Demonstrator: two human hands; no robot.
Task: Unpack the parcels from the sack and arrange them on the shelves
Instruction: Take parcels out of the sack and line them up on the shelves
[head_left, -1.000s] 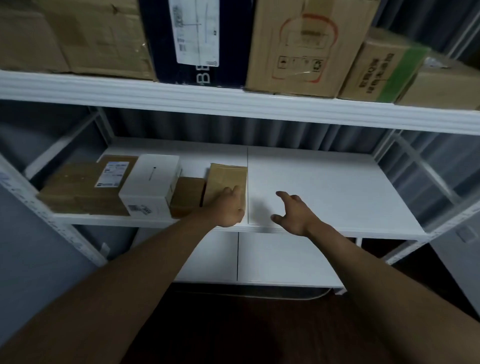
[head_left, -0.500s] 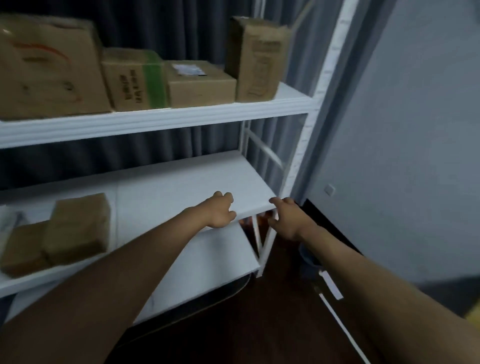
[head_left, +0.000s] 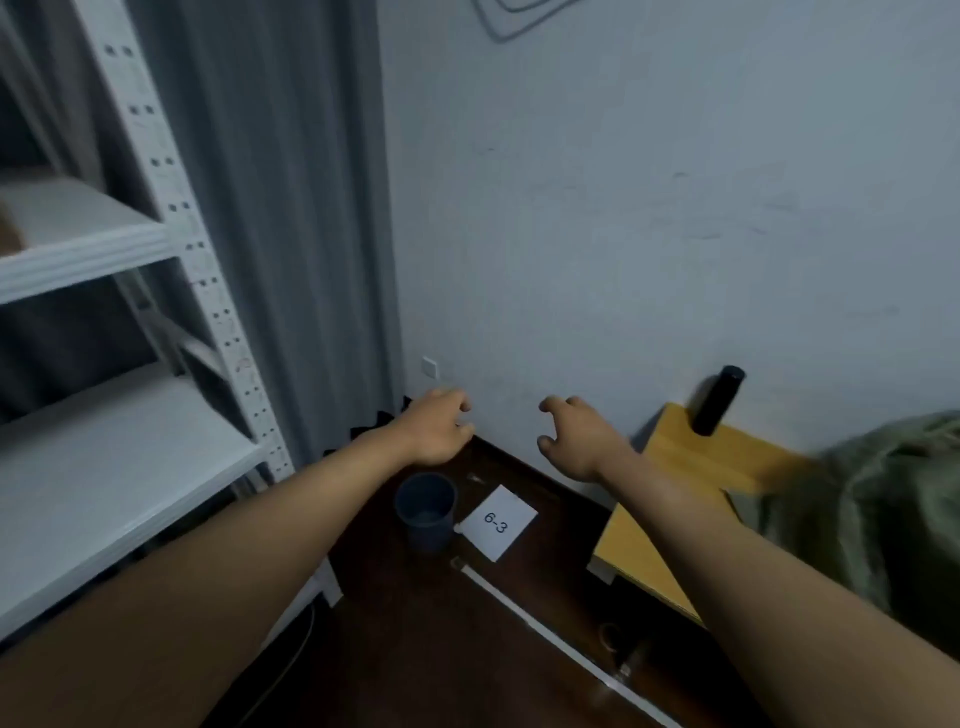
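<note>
A blurred green sack (head_left: 883, 509) lies at the right edge, partly on a yellow wooden table (head_left: 691, 462). The white shelf unit (head_left: 104, 467) stands at the left, and no parcels show on the boards in view. My left hand (head_left: 434, 428) and my right hand (head_left: 574, 439) both hang in mid-air in front of the wall with fingers loosely curled. Neither hand holds anything. My right hand is nearer the sack, still well short of it.
A dark cylinder bottle (head_left: 719, 400) stands on the yellow table against the wall. On the dark floor sit a blue bucket (head_left: 426, 512) and a white sheet marked 6-3 (head_left: 498, 522). A white strip (head_left: 561, 629) runs across the floor. Grey curtain (head_left: 270, 234) hangs beside the shelf post.
The view has swung right, away from the shelves and their parcels toward the wall, table and sack. Both hands left the shelf edge and now hang free in the air.
</note>
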